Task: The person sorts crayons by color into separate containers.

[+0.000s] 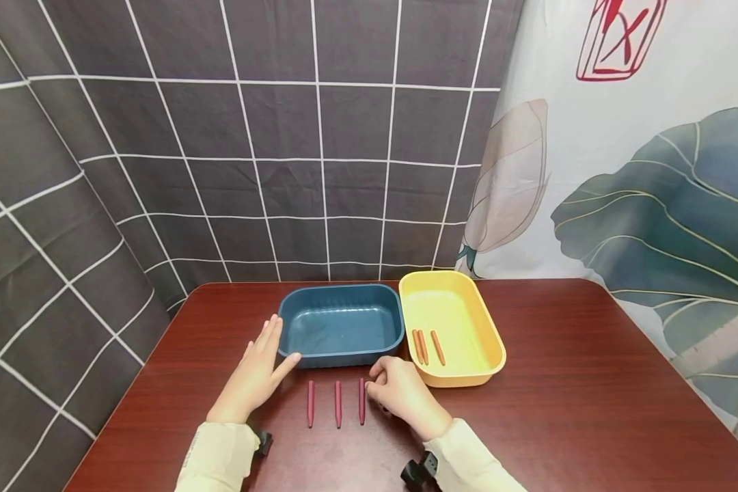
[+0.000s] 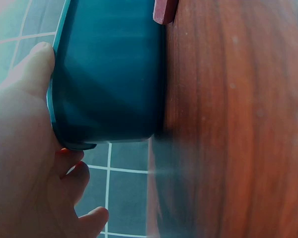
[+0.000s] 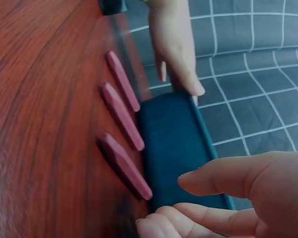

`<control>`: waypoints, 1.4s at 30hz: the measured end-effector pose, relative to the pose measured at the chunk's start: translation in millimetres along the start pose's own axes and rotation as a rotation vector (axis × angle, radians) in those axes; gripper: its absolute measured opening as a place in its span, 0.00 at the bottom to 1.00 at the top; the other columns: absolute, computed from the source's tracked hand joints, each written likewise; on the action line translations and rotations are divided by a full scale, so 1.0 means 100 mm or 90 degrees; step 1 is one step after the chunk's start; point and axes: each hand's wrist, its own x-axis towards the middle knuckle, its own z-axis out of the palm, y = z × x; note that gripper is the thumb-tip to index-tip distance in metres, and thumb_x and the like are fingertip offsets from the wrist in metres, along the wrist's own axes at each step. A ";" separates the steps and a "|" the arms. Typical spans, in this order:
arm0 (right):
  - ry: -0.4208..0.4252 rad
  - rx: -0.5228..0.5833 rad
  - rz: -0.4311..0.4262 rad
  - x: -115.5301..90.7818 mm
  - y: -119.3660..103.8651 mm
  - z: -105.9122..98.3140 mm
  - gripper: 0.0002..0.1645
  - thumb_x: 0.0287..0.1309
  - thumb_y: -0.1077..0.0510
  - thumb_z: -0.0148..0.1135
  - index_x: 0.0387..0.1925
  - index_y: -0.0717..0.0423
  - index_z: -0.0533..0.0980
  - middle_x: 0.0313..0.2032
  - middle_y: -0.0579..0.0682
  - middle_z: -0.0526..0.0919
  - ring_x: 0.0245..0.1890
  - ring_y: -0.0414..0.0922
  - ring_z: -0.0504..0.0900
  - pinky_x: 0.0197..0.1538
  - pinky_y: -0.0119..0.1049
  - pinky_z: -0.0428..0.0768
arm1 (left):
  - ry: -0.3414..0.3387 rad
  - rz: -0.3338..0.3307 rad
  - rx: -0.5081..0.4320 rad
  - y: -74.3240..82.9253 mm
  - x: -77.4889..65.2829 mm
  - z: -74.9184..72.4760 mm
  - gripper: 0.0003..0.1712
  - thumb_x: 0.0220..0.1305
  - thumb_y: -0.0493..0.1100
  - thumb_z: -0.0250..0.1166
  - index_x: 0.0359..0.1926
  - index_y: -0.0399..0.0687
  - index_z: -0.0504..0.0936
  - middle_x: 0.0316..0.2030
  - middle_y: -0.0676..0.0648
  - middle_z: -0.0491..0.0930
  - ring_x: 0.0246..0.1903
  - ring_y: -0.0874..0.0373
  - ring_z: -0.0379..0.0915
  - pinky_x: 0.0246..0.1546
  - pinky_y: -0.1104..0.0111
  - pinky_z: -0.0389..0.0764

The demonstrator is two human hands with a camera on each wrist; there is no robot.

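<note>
Three dark-pink crayon-like sticks lie side by side on the table, each with a tapered end towards me. Behind them stands a dark blue bin. My left hand rests at its left front corner, thumb along the front rim and fingers extended past the left side. Beside the rightmost stick is my right hand, fingers loosely bent. A gap shows between thumb and fingers in the right wrist view, with nothing held there. Whether a fingertip touches that stick I cannot tell.
A yellow bin stands to the right of the blue one, with three orange-brown sticks inside. Both bins are on a reddish-brown table. A dark gridded cloth and a floral cloth hang behind.
</note>
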 end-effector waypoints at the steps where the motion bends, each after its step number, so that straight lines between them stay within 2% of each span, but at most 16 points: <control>1: 0.001 -0.003 0.002 0.01 0.01 0.02 0.05 0.53 0.67 0.67 0.31 0.64 0.77 0.17 0.44 0.78 0.10 0.35 0.72 0.18 0.32 0.75 | 0.000 -0.002 -0.001 0.00 0.00 0.00 0.50 0.74 0.61 0.57 0.79 0.35 0.47 0.79 0.34 0.46 0.77 0.36 0.41 0.73 0.39 0.47; 7: 0.041 -0.091 -0.025 0.07 0.02 0.12 0.09 0.47 0.65 0.72 0.23 0.59 0.77 0.17 0.43 0.76 0.19 0.35 0.73 0.24 0.30 0.74 | 0.009 0.005 0.005 0.02 0.00 0.00 0.50 0.73 0.60 0.58 0.79 0.35 0.48 0.78 0.34 0.47 0.77 0.36 0.42 0.73 0.38 0.47; 10: 0.055 -0.124 -0.022 0.09 0.00 0.15 0.13 0.45 0.64 0.74 0.20 0.56 0.75 0.18 0.43 0.75 0.20 0.37 0.72 0.25 0.32 0.74 | 0.011 0.005 0.014 0.03 0.00 0.00 0.50 0.72 0.60 0.59 0.79 0.36 0.49 0.79 0.34 0.47 0.77 0.36 0.43 0.73 0.39 0.47; 17: 0.047 -0.130 0.000 0.09 -0.04 0.20 0.19 0.43 0.64 0.76 0.18 0.54 0.70 0.17 0.43 0.70 0.19 0.39 0.68 0.24 0.32 0.69 | 0.019 0.010 0.039 0.04 0.01 -0.01 0.50 0.71 0.60 0.60 0.79 0.36 0.50 0.78 0.35 0.49 0.77 0.38 0.44 0.74 0.40 0.47; 24: 0.051 -0.151 0.001 0.08 -0.04 0.20 0.17 0.42 0.67 0.72 0.20 0.54 0.69 0.18 0.42 0.69 0.19 0.39 0.67 0.23 0.31 0.68 | 0.017 0.013 0.041 0.03 0.03 0.00 0.51 0.72 0.62 0.59 0.79 0.36 0.50 0.78 0.36 0.49 0.78 0.39 0.43 0.74 0.40 0.47; 36: 0.035 -0.123 -0.001 0.07 -0.03 0.21 0.12 0.44 0.67 0.70 0.24 0.56 0.72 0.17 0.42 0.73 0.19 0.37 0.72 0.24 0.34 0.73 | 0.009 0.004 0.028 0.01 0.01 0.01 0.51 0.72 0.62 0.59 0.79 0.36 0.49 0.79 0.35 0.47 0.77 0.37 0.43 0.74 0.39 0.46; 42: 0.013 -0.052 0.002 0.05 -0.05 0.21 0.09 0.48 0.69 0.67 0.26 0.58 0.73 0.13 0.41 0.74 0.10 0.33 0.71 0.22 0.30 0.73 | 0.011 0.003 0.027 0.00 0.01 0.02 0.50 0.72 0.60 0.60 0.79 0.35 0.49 0.78 0.35 0.48 0.77 0.37 0.43 0.73 0.39 0.47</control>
